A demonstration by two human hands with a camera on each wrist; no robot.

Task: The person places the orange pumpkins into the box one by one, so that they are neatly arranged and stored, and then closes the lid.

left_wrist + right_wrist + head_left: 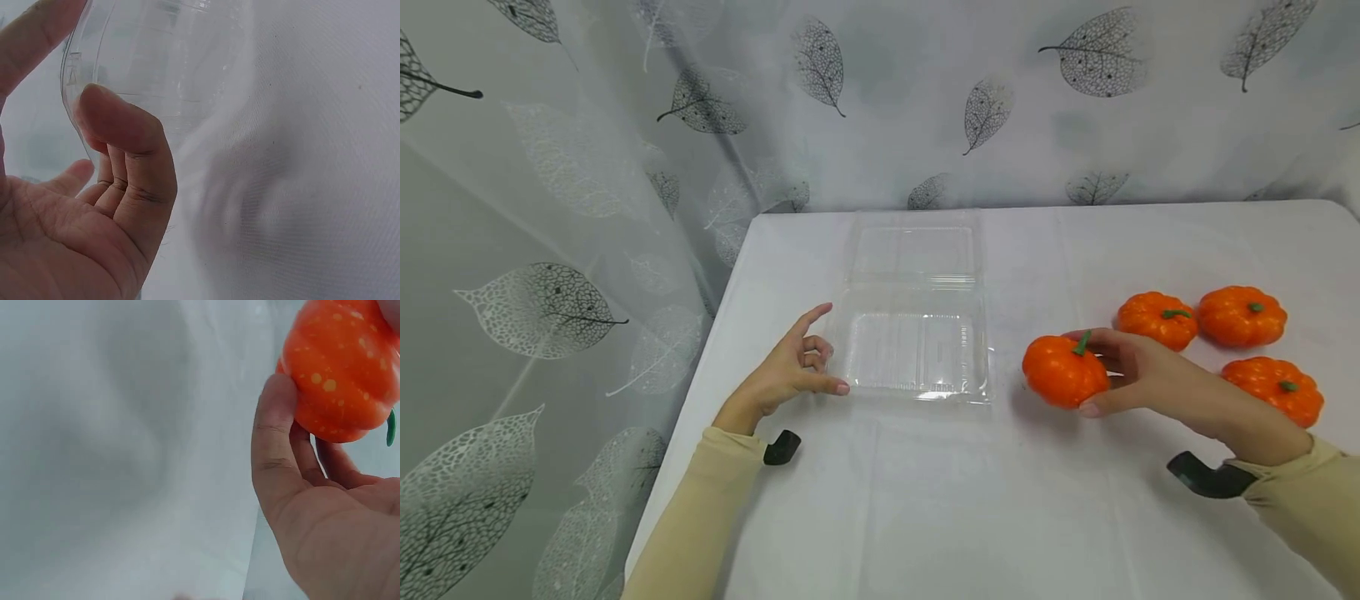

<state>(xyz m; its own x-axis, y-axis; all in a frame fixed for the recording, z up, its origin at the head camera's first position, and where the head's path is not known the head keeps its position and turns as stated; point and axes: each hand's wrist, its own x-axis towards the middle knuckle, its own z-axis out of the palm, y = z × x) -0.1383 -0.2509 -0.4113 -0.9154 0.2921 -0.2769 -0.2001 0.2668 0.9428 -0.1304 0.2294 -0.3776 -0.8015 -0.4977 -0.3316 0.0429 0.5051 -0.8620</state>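
My right hand (1123, 371) holds a small orange toy pumpkin (1064, 372) with a green stem, its fingers and thumb around the side. A shadow falls on the table below it; pale yellow specks on its skin show in the right wrist view. Left of it lies a clear plastic clamshell box (913, 354), its lid (914, 250) folded back toward the far edge. Beside the box's left edge is my left hand (793, 362), index finger stretched out, thumb at the near corner, the other fingers bent. In the left wrist view, bent fingers (147, 169) overlap the clear rim.
Three more orange pumpkins sit at the right: one (1157, 321) behind the right hand, another (1242, 317) beside it, and a third (1273, 390) partly behind the right forearm. A white cloth covers the table (970, 508). A leaf-patterned curtain (887, 100) hangs behind and at left.
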